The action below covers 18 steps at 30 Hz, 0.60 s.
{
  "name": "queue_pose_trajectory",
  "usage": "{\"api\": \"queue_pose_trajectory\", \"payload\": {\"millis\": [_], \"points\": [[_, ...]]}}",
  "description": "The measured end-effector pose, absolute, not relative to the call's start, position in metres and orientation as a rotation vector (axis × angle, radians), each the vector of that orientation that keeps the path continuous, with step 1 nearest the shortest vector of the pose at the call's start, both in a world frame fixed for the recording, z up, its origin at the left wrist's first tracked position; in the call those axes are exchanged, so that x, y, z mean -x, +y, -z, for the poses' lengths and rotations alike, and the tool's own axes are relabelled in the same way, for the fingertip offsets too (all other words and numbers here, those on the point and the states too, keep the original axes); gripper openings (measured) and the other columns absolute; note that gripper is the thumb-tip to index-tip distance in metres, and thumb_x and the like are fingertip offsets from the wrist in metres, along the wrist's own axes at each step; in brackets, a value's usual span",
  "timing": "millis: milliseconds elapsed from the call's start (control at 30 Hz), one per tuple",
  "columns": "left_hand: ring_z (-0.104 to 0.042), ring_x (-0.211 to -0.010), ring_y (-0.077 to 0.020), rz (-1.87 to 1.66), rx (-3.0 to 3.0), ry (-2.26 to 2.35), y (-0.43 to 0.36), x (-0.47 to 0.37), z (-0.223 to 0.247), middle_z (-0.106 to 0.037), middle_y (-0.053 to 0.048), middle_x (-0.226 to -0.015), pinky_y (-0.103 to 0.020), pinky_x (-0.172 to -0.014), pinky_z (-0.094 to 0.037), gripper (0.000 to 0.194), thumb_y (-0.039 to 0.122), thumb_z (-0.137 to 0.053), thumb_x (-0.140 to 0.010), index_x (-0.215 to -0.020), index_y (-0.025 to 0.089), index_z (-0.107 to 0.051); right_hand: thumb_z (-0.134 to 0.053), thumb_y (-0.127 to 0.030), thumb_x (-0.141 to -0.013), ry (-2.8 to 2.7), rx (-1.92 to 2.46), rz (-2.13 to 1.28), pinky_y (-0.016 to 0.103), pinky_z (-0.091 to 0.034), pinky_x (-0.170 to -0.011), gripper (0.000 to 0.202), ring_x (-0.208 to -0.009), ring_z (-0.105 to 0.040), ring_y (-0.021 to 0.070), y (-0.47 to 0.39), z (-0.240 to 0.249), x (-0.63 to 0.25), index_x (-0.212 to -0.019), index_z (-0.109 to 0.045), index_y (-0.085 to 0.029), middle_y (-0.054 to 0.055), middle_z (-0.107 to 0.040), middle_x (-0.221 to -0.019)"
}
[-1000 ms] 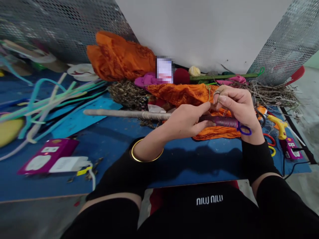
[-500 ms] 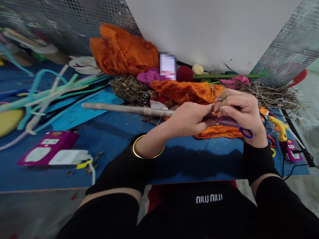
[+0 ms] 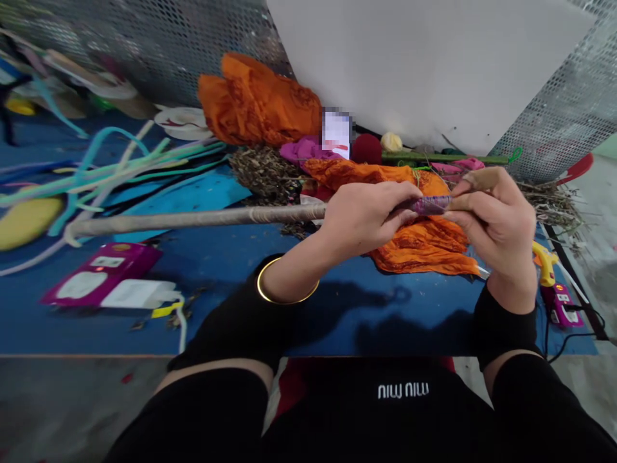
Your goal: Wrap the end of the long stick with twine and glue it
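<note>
A long grey-brown stick (image 3: 193,220) stretches from the left over the blue table, with cord wound round part of it. My left hand (image 3: 366,215) is wrapped round its right part. Beyond my left fingers shows the purple wrapped end (image 3: 432,205) of the stick. My right hand (image 3: 496,225) is closed at that end, its thumb and fingers pinching the purple wrapping. Under the hands lies an orange patterned cloth (image 3: 424,247). What the inner fingers of my left hand touch is hidden.
Foam strips (image 3: 120,170) and a magenta power box (image 3: 103,273) are on the left. Dry twigs (image 3: 263,177), an orange bundle (image 3: 260,103) and a yarn ball (image 3: 391,142) sit behind. A yellow glue gun (image 3: 546,263) is at the right.
The stick has shifted left and now reaches the foam strips. My right hand has moved right to the stick's end, and the blue scissor ring by it is out of sight. The view has turned slightly.
</note>
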<state>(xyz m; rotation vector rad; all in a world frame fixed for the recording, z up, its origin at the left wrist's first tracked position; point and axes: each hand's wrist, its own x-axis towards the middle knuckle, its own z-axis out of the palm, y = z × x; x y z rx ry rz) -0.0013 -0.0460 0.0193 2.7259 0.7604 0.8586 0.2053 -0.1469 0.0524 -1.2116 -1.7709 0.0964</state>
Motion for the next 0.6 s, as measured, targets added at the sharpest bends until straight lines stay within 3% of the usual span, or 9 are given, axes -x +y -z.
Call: {"api": "queue_pose_trajectory", "payload": {"millis": [167,433,533,600], "points": [[-0.072,-0.091,-0.0209,-0.939,-2.842,0.975,-0.046,0.005,-0.025,-0.078,-0.005,-0.111,-0.029,-0.068,-0.043,0.03,0.032,-0.052,-0.102,-0.125,0.024,-0.069,-0.075,-0.029,-0.089,-1.823,1.458,0.217,0.038,-0.054,-0.08,0.006,-0.094,-0.067,0.0232,-0.168,-0.068,-0.225,-0.083,-0.076,-0.028,0.006,-0.07,-0.098],[-0.07,-0.084,-0.0223,-0.89,-2.924,1.232,-0.047,0.011,-0.035,-0.076,-0.007,-0.104,-0.031,-0.063,-0.04,0.031,0.033,-0.051,-0.104,-0.127,0.023,-0.069,-0.066,-0.034,-0.094,-1.58,1.982,0.661,0.036,-0.044,-0.068,0.018,-0.085,-0.065,0.0237,-0.162,-0.064,-0.267,-0.084,-0.073,-0.022,0.01,-0.071,-0.103],[-0.07,-0.083,-0.021,-0.955,-2.874,1.256,-0.042,0.015,-0.036,-0.076,-0.006,-0.103,-0.031,-0.066,-0.041,0.03,0.034,-0.053,-0.103,-0.126,0.024,-0.069,-0.063,-0.037,-0.097,-1.681,1.911,0.489,0.037,-0.047,-0.073,0.023,-0.087,-0.066,0.0236,-0.166,-0.07,-0.272,-0.083,-0.072,-0.022,0.01,-0.071,-0.099],[-0.069,-0.082,-0.0207,-0.985,-2.85,1.293,-0.04,0.016,-0.036,-0.076,-0.006,-0.103,-0.031,-0.066,-0.042,0.03,0.034,-0.053,-0.103,-0.126,0.023,-0.069,-0.065,-0.044,-0.097,-2.064,1.648,0.074,0.036,-0.052,-0.077,0.025,-0.089,-0.069,0.0224,-0.173,-0.078,-0.27,-0.089,-0.074,-0.022,0.008,-0.073,-0.099]]}}
